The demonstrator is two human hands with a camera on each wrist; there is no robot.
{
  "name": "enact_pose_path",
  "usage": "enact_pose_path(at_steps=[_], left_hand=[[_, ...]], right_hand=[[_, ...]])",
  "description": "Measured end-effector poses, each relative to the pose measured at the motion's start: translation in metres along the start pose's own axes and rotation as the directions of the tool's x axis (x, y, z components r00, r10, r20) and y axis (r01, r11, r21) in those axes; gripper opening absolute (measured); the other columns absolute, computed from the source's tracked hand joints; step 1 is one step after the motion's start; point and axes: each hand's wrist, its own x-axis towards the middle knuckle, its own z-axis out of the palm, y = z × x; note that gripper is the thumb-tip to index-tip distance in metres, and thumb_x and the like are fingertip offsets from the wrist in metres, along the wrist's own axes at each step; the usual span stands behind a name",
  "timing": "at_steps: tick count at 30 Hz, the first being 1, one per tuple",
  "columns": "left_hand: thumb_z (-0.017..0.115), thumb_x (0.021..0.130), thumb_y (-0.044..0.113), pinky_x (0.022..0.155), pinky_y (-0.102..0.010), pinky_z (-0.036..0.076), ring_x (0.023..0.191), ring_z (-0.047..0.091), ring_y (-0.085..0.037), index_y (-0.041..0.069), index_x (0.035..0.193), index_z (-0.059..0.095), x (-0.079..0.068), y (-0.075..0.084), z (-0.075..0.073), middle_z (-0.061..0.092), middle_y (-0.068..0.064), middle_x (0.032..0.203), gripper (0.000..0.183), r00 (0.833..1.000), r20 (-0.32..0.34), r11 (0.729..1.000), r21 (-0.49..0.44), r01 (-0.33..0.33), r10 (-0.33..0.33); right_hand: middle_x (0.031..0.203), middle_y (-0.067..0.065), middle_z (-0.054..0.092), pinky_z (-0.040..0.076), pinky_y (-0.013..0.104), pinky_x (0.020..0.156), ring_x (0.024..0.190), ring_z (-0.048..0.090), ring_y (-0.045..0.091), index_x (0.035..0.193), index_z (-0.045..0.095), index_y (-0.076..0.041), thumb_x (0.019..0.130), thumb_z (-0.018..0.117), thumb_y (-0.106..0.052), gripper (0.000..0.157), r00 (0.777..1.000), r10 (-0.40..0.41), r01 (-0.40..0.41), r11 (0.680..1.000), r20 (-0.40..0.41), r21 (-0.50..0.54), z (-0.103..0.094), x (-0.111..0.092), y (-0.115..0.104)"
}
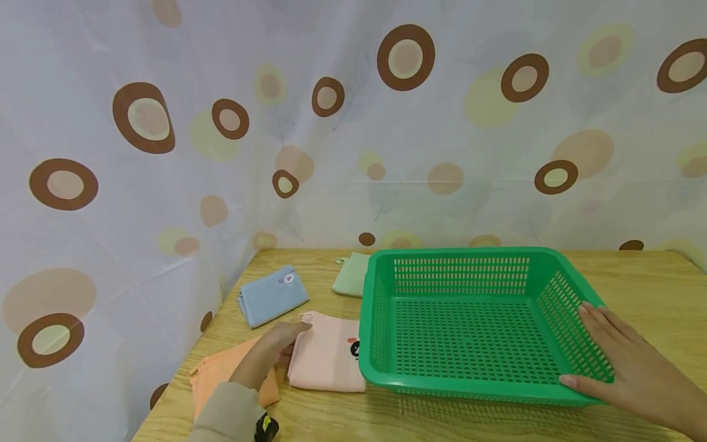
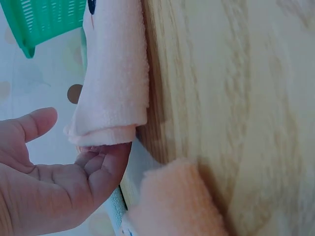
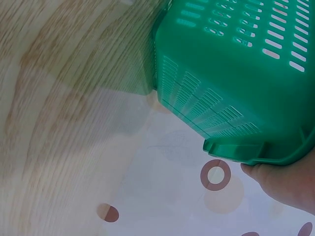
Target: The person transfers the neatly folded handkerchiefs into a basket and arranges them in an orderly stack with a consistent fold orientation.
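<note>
A folded pink towel (image 1: 326,359) with a small face print lies left of a green plastic basket (image 1: 469,387), partly hidden behind its rim. My left hand (image 2: 69,182) touches the pink towel's left edge, fingers against its underside and thumb standing apart. Below that hand, a folded orange towel (image 1: 221,374) lies partly covered by my forearm. The right hand (image 1: 624,362) rests on the basket's right rim near the front corner, fingers extended over the side and thumb at the front rim. No towel shows inside the basket.
A folded blue towel (image 1: 273,296) lies at the back left of the wooden table (image 1: 641,282). Behind the basket's left side, a green towel (image 1: 351,275) is partly hidden. A patterned curtain (image 1: 342,135) hangs along the table's back and left sides.
</note>
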Motion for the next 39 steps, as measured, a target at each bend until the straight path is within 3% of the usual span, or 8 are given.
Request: enact_pose_path(at_steps=[5,10,21,24,31,39], left_hand=[[0.055,0.092,0.02,0.066,-0.031,0.054,0.073,0.059,-0.017,-0.01,0.123,0.045,0.002,-0.001,0.001,0.061,-0.01,0.087,0.044,1.0,0.005,0.999,0.035,-0.018,0.018],[0.057,0.091,0.017,0.062,-0.03,0.053,0.067,0.058,-0.016,-0.007,0.107,0.057,0.002,-0.004,0.001,0.061,-0.008,0.08,0.028,0.999,0.01,0.997,0.072,-0.031,0.031],[0.061,0.088,0.013,0.065,-0.032,0.054,0.068,0.063,-0.017,-0.006,0.099,0.063,0.002,-0.005,0.005,0.066,-0.012,0.083,0.022,0.997,-0.012,0.991,0.114,-0.075,0.077],[0.059,0.089,0.015,0.063,-0.03,0.053,0.068,0.061,-0.016,-0.007,0.102,0.062,0.0,-0.004,0.005,0.066,-0.01,0.082,0.026,0.995,-0.019,0.989,0.111,-0.097,0.1],[0.051,0.094,0.016,0.064,-0.034,0.055,0.069,0.062,-0.016,-0.011,0.121,0.052,-0.004,0.002,0.01,0.065,-0.015,0.09,0.038,0.986,0.01,0.986,0.008,-0.166,0.166],[0.052,0.092,0.015,0.074,-0.034,0.054,0.085,0.062,-0.021,-0.011,0.125,0.05,-0.005,0.014,0.01,0.061,-0.023,0.109,0.042,0.983,-0.057,0.983,0.075,-0.169,0.173]], right_hand=[[0.153,0.026,-0.005,-0.017,0.059,0.108,0.14,-0.021,0.034,0.147,0.0,0.005,0.081,0.068,-0.042,0.106,1.0,0.003,-0.003,1.0,-0.001,-0.007,0.0,0.0,0.0],[0.153,0.026,-0.004,-0.016,0.059,0.107,0.14,-0.021,0.034,0.147,0.0,0.004,0.081,0.068,-0.042,0.106,1.0,0.004,-0.004,1.0,-0.002,-0.007,0.0,0.0,0.0],[0.153,0.025,-0.003,-0.022,0.05,0.109,0.14,-0.023,0.028,0.147,0.002,0.005,0.081,0.068,-0.041,0.104,1.0,-0.011,0.011,1.0,-0.026,-0.011,0.001,-0.001,0.0],[0.154,0.025,-0.003,-0.022,0.049,0.109,0.141,-0.023,0.028,0.147,0.002,0.005,0.08,0.068,-0.041,0.104,0.999,-0.013,0.012,1.0,-0.03,-0.011,0.002,-0.001,0.0],[0.154,0.025,-0.003,-0.023,0.046,0.109,0.14,-0.023,0.027,0.147,0.001,0.004,0.081,0.068,-0.041,0.104,0.999,-0.013,0.013,1.0,-0.029,-0.006,0.001,-0.002,0.0],[0.153,0.026,-0.002,-0.022,0.048,0.109,0.141,-0.021,0.03,0.147,0.001,0.005,0.081,0.068,-0.041,0.104,1.0,-0.007,0.007,1.0,-0.022,-0.001,0.0,-0.001,-0.002]])
